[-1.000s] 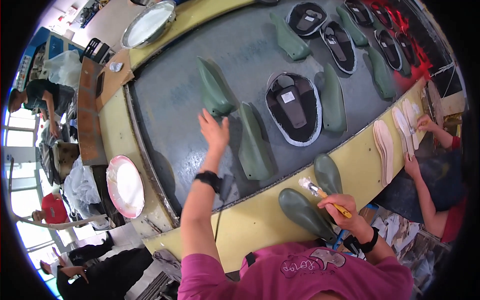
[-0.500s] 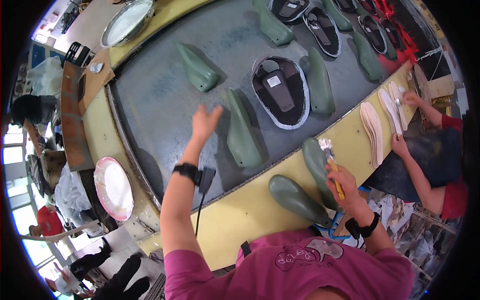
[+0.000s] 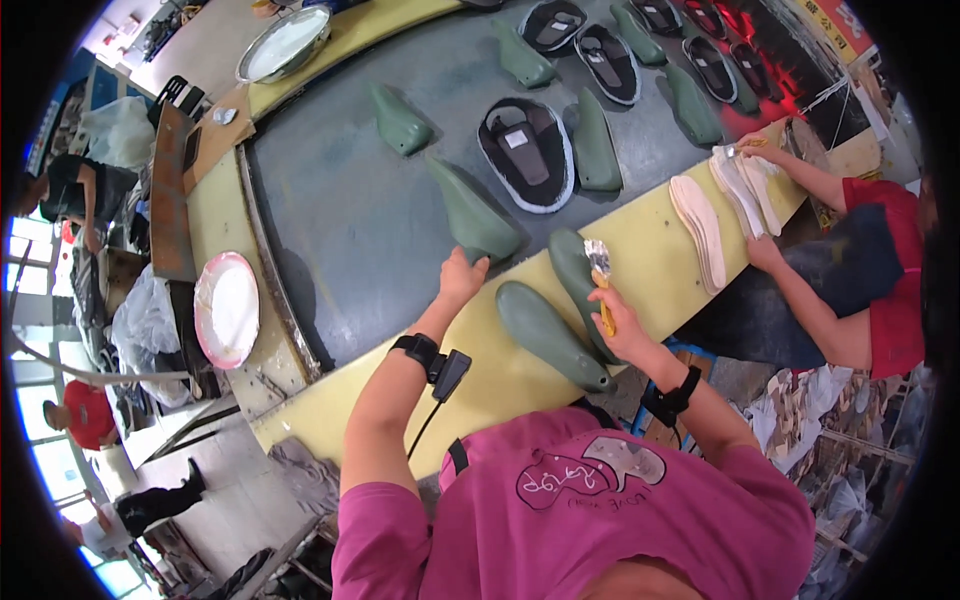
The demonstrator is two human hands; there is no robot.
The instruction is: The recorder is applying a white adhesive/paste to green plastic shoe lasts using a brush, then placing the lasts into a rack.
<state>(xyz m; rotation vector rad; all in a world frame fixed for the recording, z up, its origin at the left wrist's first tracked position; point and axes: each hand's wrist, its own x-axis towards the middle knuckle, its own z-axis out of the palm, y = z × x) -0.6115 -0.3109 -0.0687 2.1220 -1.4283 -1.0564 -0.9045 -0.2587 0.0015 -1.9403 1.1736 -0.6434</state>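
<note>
My left hand (image 3: 460, 277) is closed round the near end of a green shoe last (image 3: 472, 212) that lies on the grey surface. In my right hand (image 3: 626, 326) is a yellow-handled brush (image 3: 604, 312), its bristles upward and coated in white paste. Just behind the brush lies one green last (image 3: 570, 262) on the yellow ledge. Beside it, nearer my body, is another green last (image 3: 545, 333). Farther off, a dark shoe upper (image 3: 525, 155) with a pale rim sits against a green last (image 3: 597, 150). A lone green last (image 3: 400, 120) is at the far left.
A pink-rimmed basin (image 3: 227, 310) of white paste stands at left, a metal bowl (image 3: 285, 45) of it at far left. At right, a co-worker's hands (image 3: 766, 252) work a brush over pale insoles (image 3: 738, 195); stacked insoles (image 3: 697, 230) lie nearer. More uppers and lasts (image 3: 608, 62) fill the far right.
My left hand has come down from above the grey surface onto the green last's near end. My right hand still holds the brush; the whole view has shifted.
</note>
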